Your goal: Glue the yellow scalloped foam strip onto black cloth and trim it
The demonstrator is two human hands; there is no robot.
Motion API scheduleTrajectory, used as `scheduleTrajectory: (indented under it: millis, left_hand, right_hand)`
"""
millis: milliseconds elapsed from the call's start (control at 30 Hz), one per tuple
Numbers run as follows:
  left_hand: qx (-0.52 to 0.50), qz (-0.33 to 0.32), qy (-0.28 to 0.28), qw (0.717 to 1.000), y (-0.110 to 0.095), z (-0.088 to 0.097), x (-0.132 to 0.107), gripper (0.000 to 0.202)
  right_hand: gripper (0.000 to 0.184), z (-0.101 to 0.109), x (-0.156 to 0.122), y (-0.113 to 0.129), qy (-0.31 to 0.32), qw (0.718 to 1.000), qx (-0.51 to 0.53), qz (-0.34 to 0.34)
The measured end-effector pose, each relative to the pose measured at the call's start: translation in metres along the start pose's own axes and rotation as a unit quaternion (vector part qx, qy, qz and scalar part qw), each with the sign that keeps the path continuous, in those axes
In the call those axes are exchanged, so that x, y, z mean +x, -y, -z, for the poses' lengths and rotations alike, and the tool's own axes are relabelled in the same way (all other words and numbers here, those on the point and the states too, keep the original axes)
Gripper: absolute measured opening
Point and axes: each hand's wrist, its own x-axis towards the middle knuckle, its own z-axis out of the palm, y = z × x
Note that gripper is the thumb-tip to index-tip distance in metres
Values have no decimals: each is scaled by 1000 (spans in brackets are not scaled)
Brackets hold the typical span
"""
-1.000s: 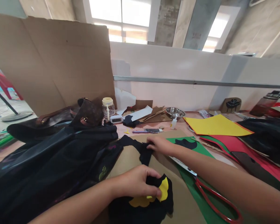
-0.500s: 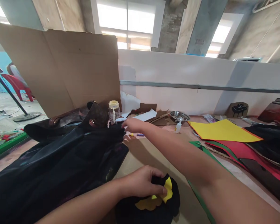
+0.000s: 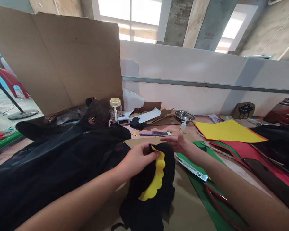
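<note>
My left hand (image 3: 142,158) is closed, thumb on top, on the upper edge of a black cut sheet (image 3: 170,173). A yellow strip (image 3: 156,179) with a scalloped edge lies along this sheet, and my thumb rests at its top end. My right hand (image 3: 177,143) is open with fingers stretched out, just beyond the sheet's top right edge; I cannot tell whether it touches. Scissors (image 3: 195,170) with red handles lie under my right forearm on a green sheet (image 3: 199,189). Below the black sheet is a brown board (image 3: 183,205).
Black cloth (image 3: 62,160) and a brown bag (image 3: 96,110) fill the left. Behind stand a jar (image 3: 115,109), a small glue bottle (image 3: 182,126) and a metal bowl (image 3: 184,115). A pen (image 3: 149,134) lies in front of them. Yellow sheets (image 3: 231,131) are on the right.
My right hand has drawn back from the far left, near the jar, to beside the black sheet. My left hand has lifted the sheet's upper edge, and the whole yellow strip now shows. Scissors have come into view.
</note>
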Motion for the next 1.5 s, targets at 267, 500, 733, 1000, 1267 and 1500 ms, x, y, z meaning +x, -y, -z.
scheduleTrajectory:
  millis: [267, 500, 733, 1000, 1267, 1500]
  left_hand:
    - [-44, 2, -83, 996, -5, 4, 3, 37]
    - [-73, 51, -123, 988, 5, 32, 16, 51]
    - [-22, 152, 30, 988, 35, 38, 17, 59]
    - [35, 129, -7, 991, 44, 25, 10, 52]
    - [58, 124, -25, 990, 42, 21, 8, 47]
    - [40, 103, -81, 991, 43, 24, 12, 45]
  right_hand:
    - [89, -34, -36, -21, 87, 988, 113, -56]
    - [39, -54, -22, -25, 36, 979, 136, -145]
    - [45, -48, -4, -36, -38, 976, 164, -140]
    - [41, -46, -8, -35, -81, 974, 175, -122]
    - [39, -39, -7, -43, -125, 983, 86, -102]
    - [42, -18, -43, 13, -206, 977, -29, -45]
